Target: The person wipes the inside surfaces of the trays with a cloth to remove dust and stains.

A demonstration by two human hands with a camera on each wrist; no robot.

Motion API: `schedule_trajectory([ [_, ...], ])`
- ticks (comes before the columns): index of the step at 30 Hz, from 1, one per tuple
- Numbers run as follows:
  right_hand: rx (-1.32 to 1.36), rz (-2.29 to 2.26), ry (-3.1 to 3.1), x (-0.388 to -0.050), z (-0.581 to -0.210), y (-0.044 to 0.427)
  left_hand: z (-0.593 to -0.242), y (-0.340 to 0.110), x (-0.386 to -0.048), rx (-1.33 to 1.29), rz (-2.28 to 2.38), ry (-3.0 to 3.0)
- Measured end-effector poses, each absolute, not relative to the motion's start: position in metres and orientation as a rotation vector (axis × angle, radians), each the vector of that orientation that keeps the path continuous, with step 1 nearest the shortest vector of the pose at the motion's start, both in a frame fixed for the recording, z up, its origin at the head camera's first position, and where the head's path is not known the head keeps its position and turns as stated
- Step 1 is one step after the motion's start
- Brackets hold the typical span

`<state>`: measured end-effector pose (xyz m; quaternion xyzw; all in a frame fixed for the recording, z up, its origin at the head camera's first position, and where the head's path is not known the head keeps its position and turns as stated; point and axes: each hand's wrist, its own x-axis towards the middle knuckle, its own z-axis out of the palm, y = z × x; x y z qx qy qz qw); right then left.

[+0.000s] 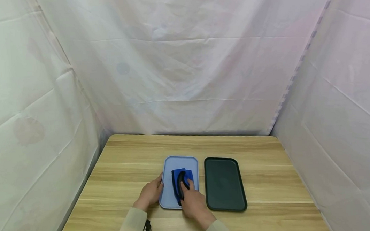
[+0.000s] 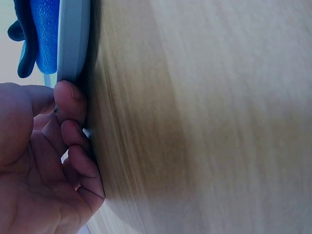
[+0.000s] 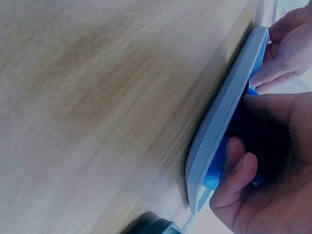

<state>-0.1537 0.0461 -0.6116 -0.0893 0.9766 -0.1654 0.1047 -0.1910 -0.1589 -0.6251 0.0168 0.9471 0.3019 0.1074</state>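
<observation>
Two trays, both rounded rectangles with raised rims, lie side by side on the wood-grained table: pale blue tray, dark green tray. Fuzzy blue cloth, dark-edged, lies inside the pale blue one. On the cloth — a smooth black curved piece. Right hand: thumb and fingers clamped round the black curved piece. Left hand: fingers bent, pinching the pale blue tray's left rim. Pale creased fabric hangs behind.
</observation>
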Motion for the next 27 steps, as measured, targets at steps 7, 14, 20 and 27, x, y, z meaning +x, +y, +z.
schedule_trajectory([
  [7,-0.241,-0.516,2.903,-0.1515,-0.6133,0.0467,-0.6256,-0.1591,-0.1905,0.047,0.903,2.776],
  [14,-0.218,-0.527,2.927,-0.1508,-0.6146,0.0457,-0.6251,-0.1603,-0.1907,0.050,0.890,2.767],
  [20,-0.177,-0.541,2.930,-0.1531,-0.6159,0.0430,-0.6222,-0.1608,-0.1909,0.069,0.879,2.762],
  [27,-0.149,-0.570,2.939,-0.1583,-0.6169,0.0411,-0.6213,-0.1605,-0.1913,0.077,0.870,2.765],
])
